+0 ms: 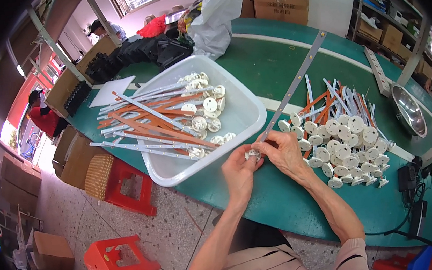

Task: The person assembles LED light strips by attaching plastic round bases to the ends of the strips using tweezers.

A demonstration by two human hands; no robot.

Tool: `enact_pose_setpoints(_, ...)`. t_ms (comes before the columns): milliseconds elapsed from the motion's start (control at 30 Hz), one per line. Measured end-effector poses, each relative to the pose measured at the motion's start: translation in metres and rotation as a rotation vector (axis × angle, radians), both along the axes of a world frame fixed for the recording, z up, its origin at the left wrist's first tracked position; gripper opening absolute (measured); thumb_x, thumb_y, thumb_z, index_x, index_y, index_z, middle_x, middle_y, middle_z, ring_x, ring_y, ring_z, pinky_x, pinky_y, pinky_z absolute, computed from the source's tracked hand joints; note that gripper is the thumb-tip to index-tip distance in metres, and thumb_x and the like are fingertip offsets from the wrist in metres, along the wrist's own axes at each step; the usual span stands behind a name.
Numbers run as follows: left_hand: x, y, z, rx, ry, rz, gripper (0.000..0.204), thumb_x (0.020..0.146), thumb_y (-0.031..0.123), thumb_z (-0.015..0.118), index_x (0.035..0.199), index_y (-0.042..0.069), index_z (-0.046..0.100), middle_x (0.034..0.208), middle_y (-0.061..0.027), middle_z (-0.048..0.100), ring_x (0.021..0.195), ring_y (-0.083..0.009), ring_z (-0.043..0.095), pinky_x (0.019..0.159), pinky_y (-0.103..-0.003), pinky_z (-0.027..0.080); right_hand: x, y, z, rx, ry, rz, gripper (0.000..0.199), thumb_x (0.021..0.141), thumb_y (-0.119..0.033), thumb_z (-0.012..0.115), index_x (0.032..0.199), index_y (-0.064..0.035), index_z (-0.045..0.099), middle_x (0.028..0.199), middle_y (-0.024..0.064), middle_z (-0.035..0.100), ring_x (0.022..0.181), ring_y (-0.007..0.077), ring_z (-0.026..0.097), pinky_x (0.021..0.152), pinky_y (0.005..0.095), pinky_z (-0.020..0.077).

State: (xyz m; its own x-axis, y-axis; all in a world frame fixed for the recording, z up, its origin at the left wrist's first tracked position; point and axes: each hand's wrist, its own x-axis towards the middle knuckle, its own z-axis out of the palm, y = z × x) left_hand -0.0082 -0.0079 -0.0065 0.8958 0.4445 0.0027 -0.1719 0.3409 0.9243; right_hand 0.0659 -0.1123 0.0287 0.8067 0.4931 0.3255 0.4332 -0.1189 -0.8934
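My left hand (pixel 238 172) is closed around a small white round plastic base (pixel 252 154), most of it hidden by the fingers. In my right hand (pixel 285 153) is the lower end of a long grey LED strip (pixel 296 80), which slants up and away to the right. The fingertips of both hands meet where strip and base come together; whether the two are joined is hidden. Just left of the hands stands a white plastic tub (pixel 164 177) with many strips on round bases (pixel 210 105). To the right lies a heap of similar strips, their white discs (pixel 343 150) facing me.
All this is on a green table (pixel 279 201). A metal bowl (pixel 409 111) and black power adapters (pixel 411 177) lie at right. Black parts (pixel 140 53) and a white bag (pixel 217 23) stand at the back. Red stools (pixel 119 261) are on the floor; two people are far left.
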Motion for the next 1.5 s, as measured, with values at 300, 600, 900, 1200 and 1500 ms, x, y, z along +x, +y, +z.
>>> enact_pose_setpoints(300,0.000,0.001,-0.003,0.008,0.001,0.008,0.024,0.086,-0.007,0.048,0.109,-0.008,0.056,0.102,-0.0134,0.062,0.092,-0.0179,0.062,0.081,-0.030,0.055,-0.001,0.004,-0.009,0.044,-0.099,-0.024,0.012,0.077,-0.007,0.066,0.085,0.0016,0.067,0.071,0.0111,0.066,0.058,0.0123,0.059,0.053,0.0283,0.0465)
enact_pose_setpoints(600,0.004,0.003,-0.003,0.031,0.053,0.015,0.026,0.084,-0.008,0.049,0.109,-0.007,0.057,0.102,-0.0132,0.064,0.093,-0.0188,0.062,0.082,-0.031,0.055,0.004,0.006,-0.017,0.057,0.024,-0.013,0.010,0.075,-0.006,0.068,0.081,0.0024,0.066,0.068,0.0083,0.064,0.058,0.0107,0.058,0.052,0.0267,0.0460)
enact_pose_setpoints(900,0.004,0.002,-0.005,0.009,0.010,0.031,0.022,0.086,-0.008,0.050,0.108,-0.009,0.055,0.100,-0.0141,0.063,0.088,-0.0174,0.063,0.077,-0.028,0.056,0.002,0.006,-0.017,0.089,0.078,-0.016,0.009,0.076,-0.006,0.068,0.079,0.0018,0.066,0.066,0.0070,0.064,0.058,0.0103,0.058,0.052,0.0263,0.0477)
enact_pose_setpoints(1200,0.003,0.003,-0.005,0.010,0.019,0.034,0.024,0.085,-0.007,0.052,0.108,-0.008,0.058,0.101,-0.0148,0.064,0.092,-0.0189,0.063,0.081,-0.029,0.055,-0.001,0.008,-0.021,0.119,0.137,-0.083,0.009,0.077,-0.006,0.067,0.082,0.0015,0.067,0.068,0.0086,0.066,0.060,0.0112,0.060,0.055,0.0257,0.0490)
enact_pose_setpoints(1500,0.005,0.002,-0.006,0.022,0.030,0.048,0.022,0.085,-0.008,0.052,0.106,-0.008,0.059,0.100,-0.0143,0.064,0.090,-0.0183,0.063,0.080,-0.030,0.056,0.001,0.009,-0.022,0.113,-0.010,-0.047,0.008,0.075,-0.003,0.069,0.079,0.0029,0.065,0.065,0.0079,0.064,0.058,0.0105,0.058,0.052,0.0258,0.0473)
